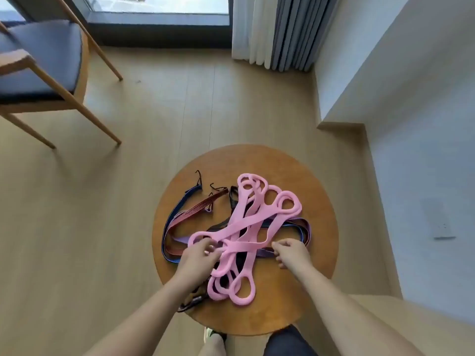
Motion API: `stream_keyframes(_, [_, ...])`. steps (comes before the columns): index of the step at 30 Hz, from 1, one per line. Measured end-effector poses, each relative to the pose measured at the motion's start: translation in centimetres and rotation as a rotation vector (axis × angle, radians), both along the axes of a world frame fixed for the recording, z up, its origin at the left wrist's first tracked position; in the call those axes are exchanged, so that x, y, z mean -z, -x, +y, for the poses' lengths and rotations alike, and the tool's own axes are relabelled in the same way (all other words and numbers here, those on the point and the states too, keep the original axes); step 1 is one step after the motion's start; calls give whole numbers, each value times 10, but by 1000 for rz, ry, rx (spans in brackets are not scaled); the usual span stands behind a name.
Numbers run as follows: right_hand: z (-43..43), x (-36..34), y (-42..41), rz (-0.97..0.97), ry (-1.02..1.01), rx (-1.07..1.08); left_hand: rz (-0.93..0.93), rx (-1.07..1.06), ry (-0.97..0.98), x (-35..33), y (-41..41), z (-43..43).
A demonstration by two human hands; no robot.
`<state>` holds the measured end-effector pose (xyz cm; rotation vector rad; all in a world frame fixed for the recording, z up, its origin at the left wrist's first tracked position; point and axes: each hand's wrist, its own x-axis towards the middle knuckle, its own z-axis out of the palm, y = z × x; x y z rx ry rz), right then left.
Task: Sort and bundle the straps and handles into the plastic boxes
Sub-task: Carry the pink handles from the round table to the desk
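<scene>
Sorting looks barely begun: pink handles (240, 226) and coloured straps (195, 209) lie tangled in one heap on the round desk (317, 201), nothing bundled and no plastic boxes in view. The left hand (199, 254) pinches a pink loop with curled fingers. The right hand (290, 253) curls at the heap's edge, its hold unclear; a chair (38, 60) stands well apart, so the tangle itself is the hindrance.

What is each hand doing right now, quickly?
Left hand: pinching a pink rubber figure-eight band.
Right hand: curled; whether it holds anything cannot be told.
</scene>
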<state>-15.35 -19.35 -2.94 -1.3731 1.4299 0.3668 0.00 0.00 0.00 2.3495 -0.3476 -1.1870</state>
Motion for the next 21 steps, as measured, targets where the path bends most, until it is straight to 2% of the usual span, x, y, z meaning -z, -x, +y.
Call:
stream_keyframes(2, [-7, 23, -11, 16, -49, 144, -32, 25, 21, 17, 8, -22])
stream_keyframes(5, [-10, 46, -27, -23, -241, 444, -73, 52, 58, 20, 25, -48])
stream_keyframes(9, [-5, 48, -36, -99, -407, 571, -164, 225, 62, 28, 40, -63])
stream_keyframes(12, [-5, 39, -31, -185, -369, 496, -248, 360, 26, 30, 39, -70])
stream_keyframes(21, [-4, -41, -21, -508, -274, 182, -90, 429, 206, 8, 23, -74])
